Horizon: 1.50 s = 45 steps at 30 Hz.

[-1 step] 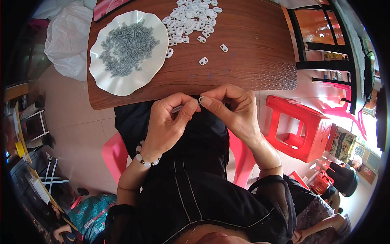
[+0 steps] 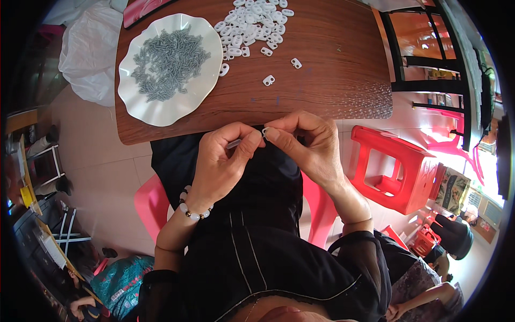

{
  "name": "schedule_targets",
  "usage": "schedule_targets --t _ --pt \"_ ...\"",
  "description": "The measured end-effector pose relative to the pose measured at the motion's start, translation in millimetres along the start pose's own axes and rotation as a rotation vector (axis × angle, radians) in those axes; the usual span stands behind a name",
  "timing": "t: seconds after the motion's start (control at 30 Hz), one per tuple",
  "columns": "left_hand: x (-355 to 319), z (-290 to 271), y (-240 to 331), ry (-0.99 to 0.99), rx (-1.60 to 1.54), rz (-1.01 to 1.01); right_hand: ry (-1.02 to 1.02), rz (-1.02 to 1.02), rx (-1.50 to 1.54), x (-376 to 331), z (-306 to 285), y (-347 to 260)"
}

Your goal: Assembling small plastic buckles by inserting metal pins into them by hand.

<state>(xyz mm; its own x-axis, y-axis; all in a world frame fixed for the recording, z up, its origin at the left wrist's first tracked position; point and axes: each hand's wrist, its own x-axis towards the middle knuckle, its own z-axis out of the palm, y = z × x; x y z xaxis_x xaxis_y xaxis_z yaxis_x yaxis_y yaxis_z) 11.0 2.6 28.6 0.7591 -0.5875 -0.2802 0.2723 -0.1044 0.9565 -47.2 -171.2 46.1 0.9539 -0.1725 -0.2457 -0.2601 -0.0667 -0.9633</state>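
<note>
The left forearm (image 2: 175, 233) and right forearm (image 2: 351, 206) are slanting inward; the left hand (image 2: 221, 161) is pinching with thumb (image 2: 247, 146) and bent forefinger (image 2: 234, 130), and the right hand (image 2: 314, 144) is pinching likewise, the two hands' fingertips (image 2: 273, 134) nearly meeting.

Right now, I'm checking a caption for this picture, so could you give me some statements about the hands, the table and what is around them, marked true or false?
1. The left hand holds a slim grey rod. True.
2. White two-holed pieces are heaped on the table. True.
3. The right hand lies flat on the table. False: its thumb and finger pinch a small white piece.
4. The small grey pieces sit in a black box. False: they lie on a white wavy-rimmed plate.
5. The beaded bracelet is on the right arm. False: it is on the left.
6. A red stool stands on the person's right. True.
</note>
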Motion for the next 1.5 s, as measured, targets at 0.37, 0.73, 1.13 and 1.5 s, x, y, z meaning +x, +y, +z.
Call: schedule_targets --t 0.37,0.73,1.13,1.5 --pt "-1 5 -10 0.054 0.054 0.104 -0.015 0.021 0.019 0 3 5" --pt "0 5 -11 0.043 0.095 0.152 -0.061 0.073 0.129 2 0 5" --pt "1 8 -10 0.042 0.074 0.116 -0.019 0.078 0.198 3 3 13" --pt "2 4 -11 -0.047 -0.277 -0.064 0.090 0.097 0.309 4 1 11"
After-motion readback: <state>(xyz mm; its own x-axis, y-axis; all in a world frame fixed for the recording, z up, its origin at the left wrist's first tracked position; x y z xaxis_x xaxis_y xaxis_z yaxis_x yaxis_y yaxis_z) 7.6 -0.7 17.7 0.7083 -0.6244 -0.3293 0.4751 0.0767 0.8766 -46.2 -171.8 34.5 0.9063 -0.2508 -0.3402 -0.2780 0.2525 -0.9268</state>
